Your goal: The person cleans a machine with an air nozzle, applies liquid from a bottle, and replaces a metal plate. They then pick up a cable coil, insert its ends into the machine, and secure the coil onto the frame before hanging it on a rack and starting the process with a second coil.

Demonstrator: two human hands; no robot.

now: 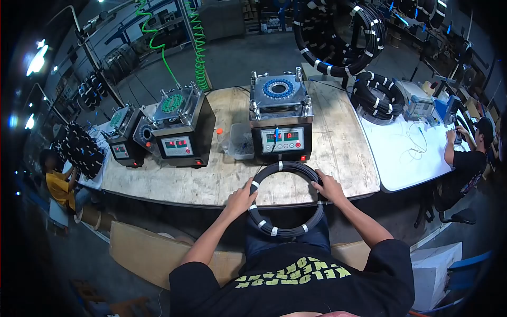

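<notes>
A coil of black cable [274, 231], bound at intervals with white tape, rests half on the table's front edge and half over my lap. My left hand [243, 198] is closed around the coil's left side. On the opposite side, my right hand [328, 187] grips it with the thumb on the inner edge. Just beyond the coil stands a black polishing machine [280, 119] with a lit red display and a round blue-ringed fixture on top. A thin cable end with a blue tip hangs in front of its panel.
Two similar machines with green fixtures [172, 103] stand to the left on the wooden table [227, 182]. A clear plastic tub [241, 141] sits beside the nearest machine. More coils [377, 98] lie at the right, by a white table [406, 169]. Co-workers sit on both sides.
</notes>
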